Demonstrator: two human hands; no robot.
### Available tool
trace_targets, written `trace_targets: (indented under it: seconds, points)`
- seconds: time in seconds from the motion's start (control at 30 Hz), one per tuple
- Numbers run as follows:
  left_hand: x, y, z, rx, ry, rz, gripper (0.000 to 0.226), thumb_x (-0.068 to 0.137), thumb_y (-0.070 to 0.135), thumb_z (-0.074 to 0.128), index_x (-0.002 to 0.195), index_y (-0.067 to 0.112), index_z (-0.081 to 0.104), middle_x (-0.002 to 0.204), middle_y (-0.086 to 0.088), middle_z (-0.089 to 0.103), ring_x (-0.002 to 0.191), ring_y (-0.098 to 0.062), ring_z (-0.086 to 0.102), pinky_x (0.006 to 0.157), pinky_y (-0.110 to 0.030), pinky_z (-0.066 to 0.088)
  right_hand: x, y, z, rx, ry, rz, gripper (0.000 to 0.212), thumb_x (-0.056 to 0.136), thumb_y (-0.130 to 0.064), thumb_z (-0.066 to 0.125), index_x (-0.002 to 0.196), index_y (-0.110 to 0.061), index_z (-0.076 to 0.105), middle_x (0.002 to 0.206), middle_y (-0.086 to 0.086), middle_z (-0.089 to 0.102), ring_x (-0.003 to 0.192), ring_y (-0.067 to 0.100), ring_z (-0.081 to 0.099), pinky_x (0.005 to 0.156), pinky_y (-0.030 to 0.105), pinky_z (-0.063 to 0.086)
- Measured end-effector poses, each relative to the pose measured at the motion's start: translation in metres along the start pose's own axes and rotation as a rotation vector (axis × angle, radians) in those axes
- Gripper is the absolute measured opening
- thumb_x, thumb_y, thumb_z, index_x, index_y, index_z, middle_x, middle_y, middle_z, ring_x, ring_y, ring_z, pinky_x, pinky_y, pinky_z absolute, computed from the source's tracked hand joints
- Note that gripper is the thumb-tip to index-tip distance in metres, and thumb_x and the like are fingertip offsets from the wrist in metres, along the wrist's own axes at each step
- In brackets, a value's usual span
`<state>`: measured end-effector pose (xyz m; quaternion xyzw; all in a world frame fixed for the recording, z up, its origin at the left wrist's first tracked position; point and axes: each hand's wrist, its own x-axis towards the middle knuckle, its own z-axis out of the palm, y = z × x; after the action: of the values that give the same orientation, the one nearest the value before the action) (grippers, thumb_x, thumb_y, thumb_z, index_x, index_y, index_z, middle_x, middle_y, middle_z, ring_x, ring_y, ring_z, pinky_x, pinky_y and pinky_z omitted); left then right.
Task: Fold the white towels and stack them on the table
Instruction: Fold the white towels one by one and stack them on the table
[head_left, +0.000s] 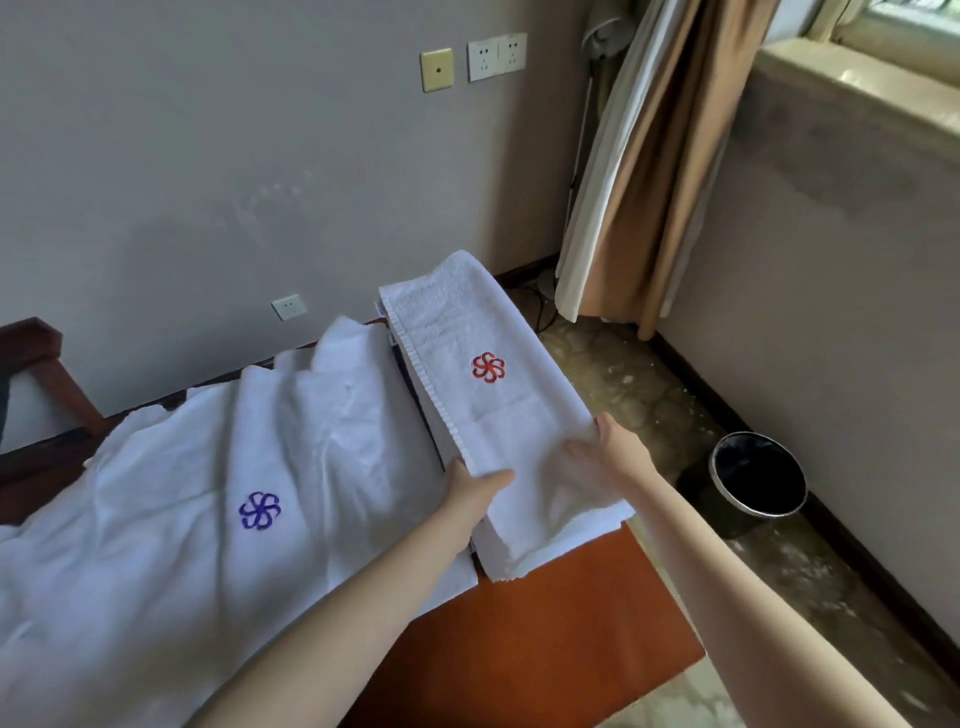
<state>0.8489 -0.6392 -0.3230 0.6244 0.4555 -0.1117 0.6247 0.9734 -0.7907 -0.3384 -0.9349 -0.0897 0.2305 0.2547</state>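
At the fingers (605, 431) of both hands, pinched by its near end: folded towel (467, 332) with the red emblem, left hand (475, 491) at the near-left edge, right hand (618, 452) at the near-right corner, thumbs on top. Just beneath, lying on or barely above a stack of folded towels (524, 551) at the counter (545, 623) end. Out past the left fingers, loose towels (234, 467) spread unfolded, blue emblem up. Probably soft, light, floppy, hardly slippery; best gripped at both corners with all layers pinched together, to keep from sagging open.
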Motion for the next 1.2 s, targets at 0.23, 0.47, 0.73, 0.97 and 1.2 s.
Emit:
trace_targets:
  seconds: [0.23,0.47,0.73,0.97,1.2]
  points:
    - [-0.021,-0.023,0.007,-0.015,-0.006,0.055,0.050,0.088,0.024,0.064,0.127,0.007,0.038,0.082,-0.005,0.057,0.051,-0.012,0.047,0.047,-0.022,0.044,-0.019,0.026,-0.017,0.144,0.053,-0.094,0.039,0.086,-0.039,0.068,0.072,-0.011,0.045,0.067,0.001,0.046,0.060,0.015,0.039,0.052,0.029,0.028]
    - [-0.029,-0.036,0.012,0.054,0.106,0.204,0.046,0.079,0.011,0.071,0.108,0.013,0.035,0.094,-0.006,0.053,0.057,-0.014,0.053,0.046,-0.022,0.052,-0.040,0.037,-0.002,-0.072,0.099,0.005,0.054,0.085,-0.054,0.061,0.124,-0.018,0.046,0.098,-0.002,0.063,0.086,0.021,0.061,0.071,0.038,0.053]
    - [-0.016,-0.047,-0.006,1.111,0.155,0.913,0.049,0.093,0.043,0.052,0.138,0.024,0.048,0.153,0.003,0.028,0.142,-0.019,0.017,0.110,-0.041,0.025,-0.041,0.012,0.003,-0.382,0.294,-0.499,0.039,0.088,-0.031,0.057,0.126,-0.021,0.057,0.127,0.000,0.053,0.118,0.027,0.047,0.091,0.036,0.038]
    - [-0.017,-0.036,-0.037,0.886,0.185,0.903,0.033,0.095,0.027,0.052,0.123,0.012,0.059,0.138,-0.002,0.044,0.130,-0.019,0.038,0.107,-0.035,0.026,-0.052,-0.031,0.025,-0.374,0.300,-0.556,0.037,0.084,-0.020,0.061,0.121,-0.012,0.062,0.126,0.009,0.055,0.126,0.031,0.044,0.098,0.043,0.032]
    - [-0.022,-0.036,-0.155,0.817,0.598,0.912,0.034,0.084,0.016,0.065,0.116,0.005,0.063,0.130,-0.013,0.052,0.123,-0.034,0.046,0.095,-0.042,0.041,-0.089,-0.131,0.091,-0.141,-0.019,-0.550,0.056,0.091,-0.033,0.058,0.138,-0.009,0.041,0.134,0.012,0.050,0.120,0.033,0.050,0.091,0.039,0.043]
